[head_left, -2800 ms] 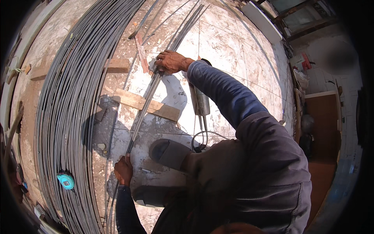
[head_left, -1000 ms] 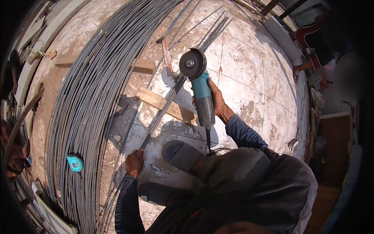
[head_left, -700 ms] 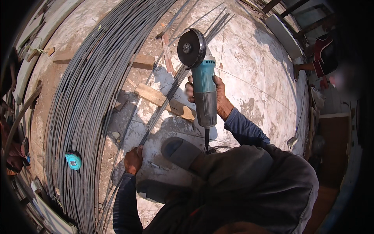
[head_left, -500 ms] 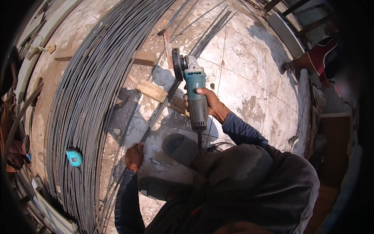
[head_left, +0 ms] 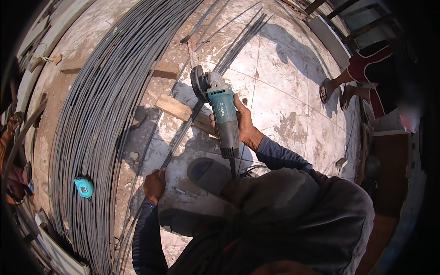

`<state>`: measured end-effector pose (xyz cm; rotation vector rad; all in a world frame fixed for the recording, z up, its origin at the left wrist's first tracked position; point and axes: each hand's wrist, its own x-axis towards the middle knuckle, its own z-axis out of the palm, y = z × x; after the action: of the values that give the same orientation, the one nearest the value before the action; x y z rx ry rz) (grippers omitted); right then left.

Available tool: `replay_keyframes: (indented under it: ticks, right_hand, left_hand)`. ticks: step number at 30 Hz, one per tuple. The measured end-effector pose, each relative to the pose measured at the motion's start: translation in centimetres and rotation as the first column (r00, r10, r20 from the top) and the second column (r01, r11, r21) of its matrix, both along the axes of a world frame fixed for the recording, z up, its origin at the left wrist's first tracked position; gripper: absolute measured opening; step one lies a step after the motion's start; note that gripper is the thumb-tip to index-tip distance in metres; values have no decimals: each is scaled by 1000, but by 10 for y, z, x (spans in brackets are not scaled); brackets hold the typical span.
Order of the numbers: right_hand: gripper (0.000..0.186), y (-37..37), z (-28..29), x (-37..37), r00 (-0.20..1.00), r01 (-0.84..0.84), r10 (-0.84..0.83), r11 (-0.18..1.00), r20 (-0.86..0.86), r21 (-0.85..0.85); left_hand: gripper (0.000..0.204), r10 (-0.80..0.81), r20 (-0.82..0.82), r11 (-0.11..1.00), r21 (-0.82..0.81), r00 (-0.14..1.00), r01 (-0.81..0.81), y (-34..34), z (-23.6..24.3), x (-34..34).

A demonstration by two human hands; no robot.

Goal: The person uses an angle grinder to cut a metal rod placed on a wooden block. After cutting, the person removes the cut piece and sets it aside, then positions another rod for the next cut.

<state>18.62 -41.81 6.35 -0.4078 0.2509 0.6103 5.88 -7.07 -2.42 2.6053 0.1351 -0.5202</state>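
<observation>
My right hand [head_left: 246, 126] is wrapped round the body of a teal and black angle grinder [head_left: 223, 106]. Its guarded disc end points away from me, over a thin bunch of steel rods [head_left: 181, 139]. Whether the disc touches the rods I cannot tell. Lower left, my left hand [head_left: 155, 185] is closed on the near part of these rods, thumb along the top. Under them lies a wooden block [head_left: 173, 107]. The grinder's cord runs back from its handle toward my legs.
A big bundle of long steel rods [head_left: 98, 114] lies on my left, with a turquoise tape measure [head_left: 84, 187] on it. My sandalled foot [head_left: 208, 175] is beside the rods. At right stands another person in sandals [head_left: 325, 90]. Timber pieces [head_left: 165, 69] support the bundle.
The grinder has tilted a little, its head swinging left. At right, the other person's legs have shifted and both feet now show. My left hand keeps its hold on the rods.
</observation>
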Motion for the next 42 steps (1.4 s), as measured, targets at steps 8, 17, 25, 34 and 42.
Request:
replay_keyframes:
  ticks: [8, 17, 25, 34, 42]
  right_hand:
    - [76, -25, -22, 6, 1000, 11, -13, 971, -8, -237]
    - [73, -24, -18, -1, 1000, 6, -13, 960, -21, -280]
    - [75, -25, -22, 7, 995, 85, -96, 902, -4, -423]
    - [83, -33, -16, 10, 998, -30, 52, 850, 28, -525]
    - [58, -44, -21, 12, 993, -95, 113, 764, -13, -638]
  left_hand:
    - [51, -22, 74, 999, -28, 997, 24, 2, -6, -1]
    - [51, -23, 63, 1000, -12, 998, 24, 4, -10, -2]
    - [51, -28, 28, 1000, 7, 999, 28, 2, -4, 1]
    - [53, 1, 28, 1000, -10, 1000, -1, 0, -2, -1]
    - [55, 22, 56, 998, -52, 998, -19, 2, 2, 0]
